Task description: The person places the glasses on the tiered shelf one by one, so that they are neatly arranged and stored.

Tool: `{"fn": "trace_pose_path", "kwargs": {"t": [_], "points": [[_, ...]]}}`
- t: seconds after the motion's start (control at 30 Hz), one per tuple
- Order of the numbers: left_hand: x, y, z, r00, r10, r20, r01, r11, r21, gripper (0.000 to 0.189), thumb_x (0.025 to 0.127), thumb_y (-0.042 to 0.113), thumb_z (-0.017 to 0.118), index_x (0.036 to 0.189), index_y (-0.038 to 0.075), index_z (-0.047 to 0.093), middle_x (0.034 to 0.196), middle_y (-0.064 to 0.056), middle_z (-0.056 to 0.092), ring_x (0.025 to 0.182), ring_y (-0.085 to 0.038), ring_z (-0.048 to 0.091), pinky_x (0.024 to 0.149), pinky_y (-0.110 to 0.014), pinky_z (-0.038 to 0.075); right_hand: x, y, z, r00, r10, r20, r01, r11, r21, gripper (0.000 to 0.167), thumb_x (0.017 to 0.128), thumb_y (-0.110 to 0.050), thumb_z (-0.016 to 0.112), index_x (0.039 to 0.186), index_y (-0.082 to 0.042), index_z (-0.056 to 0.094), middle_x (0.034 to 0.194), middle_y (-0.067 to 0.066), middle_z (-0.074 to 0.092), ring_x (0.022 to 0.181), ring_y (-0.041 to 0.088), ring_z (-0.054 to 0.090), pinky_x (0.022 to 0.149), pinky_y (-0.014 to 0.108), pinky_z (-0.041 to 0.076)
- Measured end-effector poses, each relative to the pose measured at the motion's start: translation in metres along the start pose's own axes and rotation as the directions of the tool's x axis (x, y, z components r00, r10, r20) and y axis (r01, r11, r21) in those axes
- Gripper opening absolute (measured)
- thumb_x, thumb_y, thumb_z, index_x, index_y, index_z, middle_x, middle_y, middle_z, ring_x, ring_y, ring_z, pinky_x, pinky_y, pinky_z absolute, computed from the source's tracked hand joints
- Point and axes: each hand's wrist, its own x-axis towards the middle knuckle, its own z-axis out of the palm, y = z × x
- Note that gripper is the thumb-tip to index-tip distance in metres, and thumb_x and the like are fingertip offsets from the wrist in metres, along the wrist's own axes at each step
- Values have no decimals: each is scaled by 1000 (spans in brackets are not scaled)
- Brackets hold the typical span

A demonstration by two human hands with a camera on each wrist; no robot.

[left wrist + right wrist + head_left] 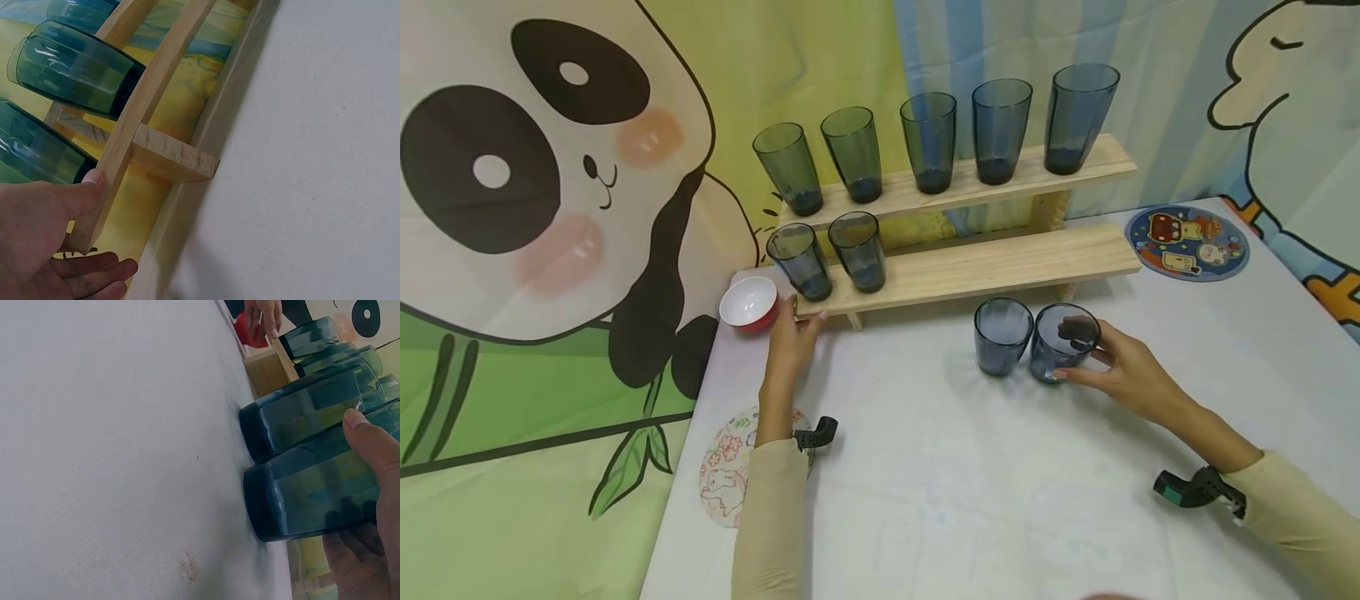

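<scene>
My right hand (pixel 1138 373) grips a blue-tinted drinking glass (pixel 312 487) that stands upright on the table, thumb on one side and fingers around the other. A second such glass (pixel 1002 337) stands close beside it on the left. At the left end of a two-tier wooden shelf (pixel 970 271), my left hand (pixel 792 342) holds the lower board's end; in the left wrist view the thumb rests on the board and the other fingers reach below. Two glasses (pixel 859 252) stand on the lower tier near that hand. Several more glasses (pixel 931 142) line the upper tier.
A red bowl with a white inside (pixel 749 303) sits left of the shelf. One round patterned mat (pixel 1187 243) lies at the back right; another (pixel 726 475) lies partly under the left forearm. Cartoon-printed cloth (pixel 715 75) hangs behind the white table (pixel 940 492).
</scene>
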Motion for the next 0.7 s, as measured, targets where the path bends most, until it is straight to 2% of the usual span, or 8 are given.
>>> {"fn": "trace_pose_path", "kwargs": {"t": [0.17,0.33,0.6,0.7], "points": [[-1,1,1,1000,-4,-1,4,1000,7,77,104,38,67,163,5,31,158,-25,47,139,-40,53,119,-53,41,1,-6,-4,1000,17,1,-17,999,-37,73,81,-5,91,146,-1,56,143,21,61,125,-17,49,100,4,43],[-1,1,1,1000,2,-3,-2,1000,9,78,104,39,67,163,5,30,158,-26,47,140,-40,53,119,-53,41,7,-19,-19,999,49,0,-49,993,-104,72,84,-11,91,146,-2,55,143,20,61,121,-21,45,97,0,40],[-1,0,1,1000,6,-6,-6,1000,6,77,104,40,67,163,6,31,157,-25,48,138,-39,55,117,-53,42,27,-46,-49,998,34,-44,-41,984,-173,70,85,-10,89,146,-5,55,136,16,64,113,-24,49,94,-3,39],[-1,-1,0,1000,11,-4,-11,1000,7,77,105,40,66,163,5,30,157,-26,48,138,-40,55,117,-53,43,39,-55,-57,998,40,-43,-48,981,-190,72,86,-12,90,148,-8,55,136,14,63,117,-17,52,93,-2,39]]}}
